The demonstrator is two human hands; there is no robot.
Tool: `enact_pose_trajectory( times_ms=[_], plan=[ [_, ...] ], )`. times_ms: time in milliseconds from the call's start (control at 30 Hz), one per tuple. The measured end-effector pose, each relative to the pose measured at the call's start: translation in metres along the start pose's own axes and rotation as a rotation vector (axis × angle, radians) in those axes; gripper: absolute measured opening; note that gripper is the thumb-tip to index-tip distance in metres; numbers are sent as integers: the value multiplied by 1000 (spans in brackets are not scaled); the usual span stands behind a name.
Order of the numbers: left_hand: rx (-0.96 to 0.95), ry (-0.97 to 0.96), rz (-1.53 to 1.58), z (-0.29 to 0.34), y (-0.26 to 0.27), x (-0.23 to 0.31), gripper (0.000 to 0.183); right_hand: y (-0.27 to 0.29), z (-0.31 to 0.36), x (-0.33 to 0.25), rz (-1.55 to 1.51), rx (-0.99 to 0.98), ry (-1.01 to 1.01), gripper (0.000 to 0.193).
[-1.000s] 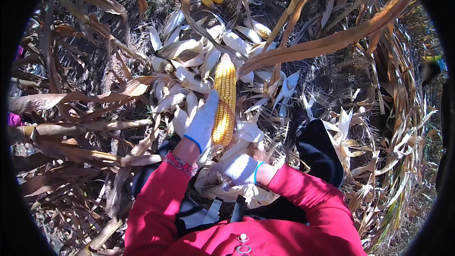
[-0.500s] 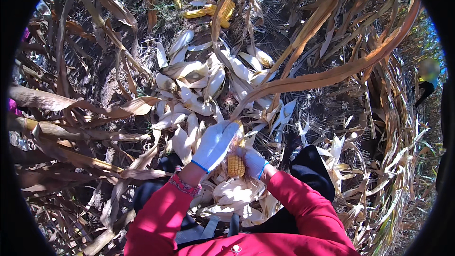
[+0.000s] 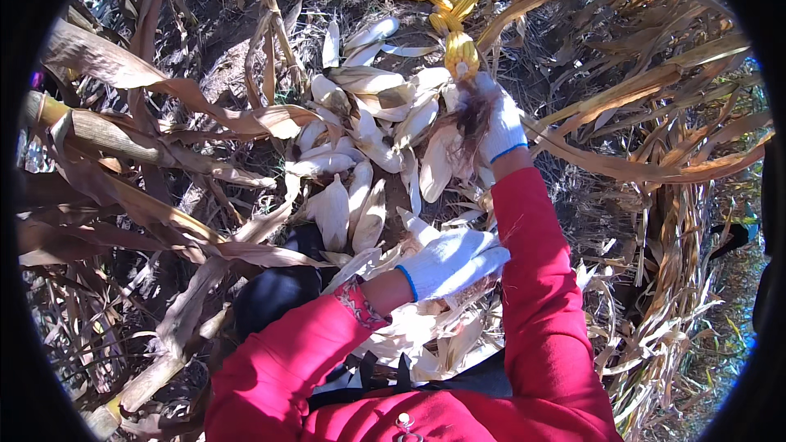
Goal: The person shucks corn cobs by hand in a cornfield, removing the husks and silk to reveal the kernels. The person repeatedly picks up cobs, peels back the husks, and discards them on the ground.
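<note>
My right hand (image 3: 501, 123), in a white glove, reaches forward over the husk pile. A yellow corn cob (image 3: 462, 56) lies just past its fingertips, stem end toward the hand; whether the fingers still grip it is hard to see. Dark corn silk (image 3: 473, 115) hangs beside the palm and hides part of the fingers. Nearer my body, my left hand (image 3: 458, 262), also gloved, is open, its fingers stretched to the right above loose husks (image 3: 409, 331). Pale unhusked ears and husks (image 3: 377, 143) are heaped ahead of it.
Several bare yellow cobs (image 3: 442, 8) lie on the ground beyond the heap. Dry corn stalks (image 3: 106, 135) cross from the left. A long brown leaf (image 3: 622, 168) arches over the right side, near a bank of dry stalks (image 3: 671, 278).
My right arm has stretched forward, and the cob has gone from between my hands to near the bare cobs. The left hand has come away from it. The view has shifted.
</note>
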State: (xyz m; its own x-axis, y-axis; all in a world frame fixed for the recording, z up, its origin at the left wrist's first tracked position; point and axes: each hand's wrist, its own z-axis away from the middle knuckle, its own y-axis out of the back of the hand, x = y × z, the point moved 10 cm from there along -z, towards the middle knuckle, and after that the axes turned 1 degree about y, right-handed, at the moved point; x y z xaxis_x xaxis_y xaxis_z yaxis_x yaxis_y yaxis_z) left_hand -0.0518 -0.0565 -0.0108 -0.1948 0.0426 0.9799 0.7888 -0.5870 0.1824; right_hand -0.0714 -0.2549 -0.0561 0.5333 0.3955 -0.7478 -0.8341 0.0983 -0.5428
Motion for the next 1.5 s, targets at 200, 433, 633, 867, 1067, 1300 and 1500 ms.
enact_pose_trajectory(
  times_ms=[200, 433, 633, 867, 1067, 1300, 1500],
  plan=[
    [-69, 33, 149, 9, -9, 24, 38, 34, -17, 66, 674, -93, -20, 22],
    [77, -223, -55, 38, -37, 40, 32, 111, 50, 272, 1875, -255, -162, 46],
    [221, -110, -111, 42, -14, 40, 31, 126, 73, 349, 1819, -207, -300, 42],
    [555, 144, -241, 40, 120, 29, 25, 142, 47, 290, 1433, -45, -136, 39],
    [711, 3, -145, 59, 161, 35, 26, 165, 56, 180, 1178, 73, 47, 39],
    [801, -241, -264, 50, 162, 57, 33, 225, 166, 282, 1596, -102, -271, 56],
    [710, -44, -115, 42, 159, 44, 35, 246, 297, 355, 1982, -814, -375, 65]
  ],
)
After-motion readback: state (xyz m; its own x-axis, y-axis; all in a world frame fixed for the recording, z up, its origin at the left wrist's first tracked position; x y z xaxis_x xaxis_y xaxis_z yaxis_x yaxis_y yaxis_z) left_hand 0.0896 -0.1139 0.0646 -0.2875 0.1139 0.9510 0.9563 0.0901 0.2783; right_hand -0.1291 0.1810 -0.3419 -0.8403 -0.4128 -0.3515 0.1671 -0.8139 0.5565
